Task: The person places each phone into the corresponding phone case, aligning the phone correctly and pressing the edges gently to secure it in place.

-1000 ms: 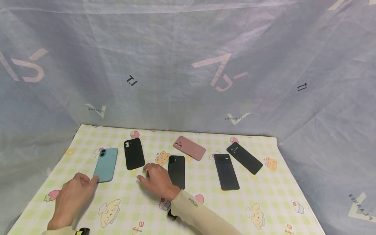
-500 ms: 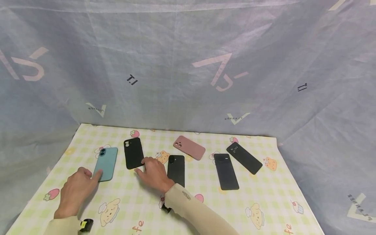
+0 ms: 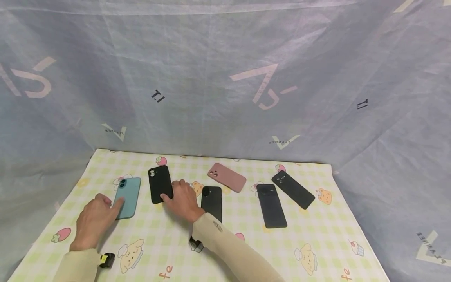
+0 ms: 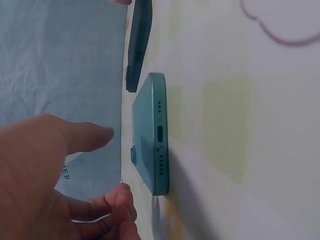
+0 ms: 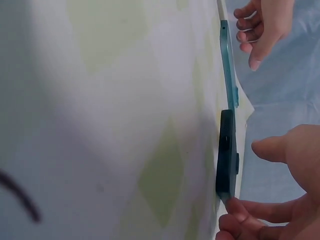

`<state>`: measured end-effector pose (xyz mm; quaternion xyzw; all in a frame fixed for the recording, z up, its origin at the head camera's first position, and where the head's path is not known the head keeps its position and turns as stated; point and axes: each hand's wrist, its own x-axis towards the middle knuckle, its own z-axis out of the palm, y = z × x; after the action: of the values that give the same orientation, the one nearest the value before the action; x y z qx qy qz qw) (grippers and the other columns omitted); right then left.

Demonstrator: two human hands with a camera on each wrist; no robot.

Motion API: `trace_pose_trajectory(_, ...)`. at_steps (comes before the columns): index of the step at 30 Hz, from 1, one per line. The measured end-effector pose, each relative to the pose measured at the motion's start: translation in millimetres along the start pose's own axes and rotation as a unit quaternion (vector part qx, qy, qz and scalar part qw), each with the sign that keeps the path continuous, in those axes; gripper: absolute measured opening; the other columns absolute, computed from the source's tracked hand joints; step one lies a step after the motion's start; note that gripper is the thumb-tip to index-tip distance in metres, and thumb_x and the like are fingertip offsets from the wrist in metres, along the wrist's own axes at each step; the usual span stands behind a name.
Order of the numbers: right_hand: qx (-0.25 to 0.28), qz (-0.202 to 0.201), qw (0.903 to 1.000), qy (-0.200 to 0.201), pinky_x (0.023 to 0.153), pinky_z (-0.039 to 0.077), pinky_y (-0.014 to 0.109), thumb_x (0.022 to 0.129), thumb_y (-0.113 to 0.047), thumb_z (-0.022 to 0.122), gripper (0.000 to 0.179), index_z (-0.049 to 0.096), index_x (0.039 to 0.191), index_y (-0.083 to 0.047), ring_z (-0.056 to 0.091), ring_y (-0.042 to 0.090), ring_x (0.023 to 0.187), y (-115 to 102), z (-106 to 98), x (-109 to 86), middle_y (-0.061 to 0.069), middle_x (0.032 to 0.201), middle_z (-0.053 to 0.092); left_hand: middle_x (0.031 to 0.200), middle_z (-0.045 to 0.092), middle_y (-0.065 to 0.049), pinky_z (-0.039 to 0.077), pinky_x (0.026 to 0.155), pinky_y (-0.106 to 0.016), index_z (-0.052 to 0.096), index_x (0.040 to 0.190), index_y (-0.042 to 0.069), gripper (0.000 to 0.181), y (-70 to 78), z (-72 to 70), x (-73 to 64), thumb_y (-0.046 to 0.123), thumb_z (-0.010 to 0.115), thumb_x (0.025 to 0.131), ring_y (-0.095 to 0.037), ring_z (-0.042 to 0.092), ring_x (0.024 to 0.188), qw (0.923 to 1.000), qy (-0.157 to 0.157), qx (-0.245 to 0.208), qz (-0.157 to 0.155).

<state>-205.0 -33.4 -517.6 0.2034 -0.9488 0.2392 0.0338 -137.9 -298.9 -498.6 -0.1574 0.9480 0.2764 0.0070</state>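
Note:
A teal phone (image 3: 129, 194) lies back up at the left of the table. My left hand (image 3: 94, 219) is over its near left corner, fingers bent loosely. In the left wrist view, a gap shows between the thumb (image 4: 90, 136) and the phone's back. Right of that phone lies a black phone case (image 3: 159, 181) with camera cutouts. My right hand (image 3: 183, 200) is at the case's near right corner, thumb over its back. The right wrist view shows fingertips (image 5: 235, 207) at the case's edge and the thumb (image 5: 270, 148) apart from it.
Partly behind the right sleeve lies a black phone (image 3: 212, 199). A pink phone case (image 3: 228, 177) is farther back. On the right lie a dark phone (image 3: 272, 207) and a black phone case (image 3: 293, 189). A grey-blue cloth (image 3: 211, 78) hangs behind the checked tablecloth (image 3: 246, 250).
My right hand has moved left and away from me to the black phone case. My left hand has shifted slightly forward and right over the teal phone. The phones and cases have stayed put.

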Motion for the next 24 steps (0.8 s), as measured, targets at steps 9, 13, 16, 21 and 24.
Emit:
trace_pose_trajectory(9, 0.006, 0.046, 0.9988, -0.015, 0.078, 0.052, 0.031, 0.101, -0.056, 0.071, 0.059, 0.071, 0.129, -0.004, 0.058, 0.018, 0.091, -8.4, 7.9, 15.1, 0.008, 0.109, 0.061, 0.103, 0.063, -0.032, 0.049, 0.064, -0.05, 0.055, 0.12, -0.013, 0.073, 3.4, 2.4, 7.3, 0.059, 0.054, 0.106, -0.045, 0.065, 0.086, 0.9999, 0.007, -0.009, 0.005)
trace_pose_trajectory(13, 0.022, 0.079, 0.9959, -0.039, 0.077, 0.052, 0.033, 0.1, -0.06, 0.07, 0.061, 0.07, 0.127, -0.005, 0.055, 0.018, 0.089, -11.8, 9.5, 20.7, 0.009, 0.11, 0.06, 0.117, 0.055, -0.04, 0.049, 0.074, -0.06, 0.05, 0.13, -0.018, 0.084, 9.0, 5.3, 11.4, 0.062, 0.053, 0.106, -0.055, 0.06, 0.1, 1.0, -0.006, -0.005, -0.006)
trace_pose_trajectory(16, 0.027, 0.097, 0.9934, -0.054, 0.076, 0.052, 0.034, 0.099, -0.063, 0.069, 0.063, 0.069, 0.125, -0.005, 0.054, 0.018, 0.088, -13.1, 9.9, 25.0, 0.01, 0.111, 0.059, 0.123, 0.049, -0.043, 0.049, 0.079, -0.065, 0.045, 0.137, -0.021, 0.09, 13.9, 7.4, 14.0, 0.063, 0.052, 0.106, -0.06, 0.055, 0.107, 0.9999, -0.009, 0.002, -0.014)
trace_pose_trajectory(21, 0.004, 0.105, 0.9928, -0.058, 0.078, 0.055, 0.035, 0.098, -0.066, 0.068, 0.068, 0.069, 0.127, -0.005, 0.06, 0.02, 0.094, -16.0, 12.1, 31.2, 0.011, 0.116, 0.061, 0.126, 0.044, -0.046, 0.047, 0.082, -0.071, 0.041, 0.14, -0.024, 0.094, 19.7, 11.3, 16.0, 0.063, 0.054, 0.105, -0.063, 0.052, 0.111, 0.9997, -0.008, 0.011, -0.02)
trace_pose_trajectory(24, -0.027, 0.105, 0.9924, -0.058, 0.08, 0.057, 0.034, 0.096, -0.07, 0.068, 0.075, 0.067, 0.133, -0.004, 0.062, 0.02, 0.098, -17.9, 15.5, 33.5, 0.011, 0.119, 0.062, 0.123, 0.043, -0.048, 0.047, 0.082, -0.072, 0.042, 0.136, -0.026, 0.096, 20.6, 14.0, 16.5, 0.064, 0.055, 0.104, -0.065, 0.05, 0.111, 0.9996, -0.013, 0.017, -0.02)
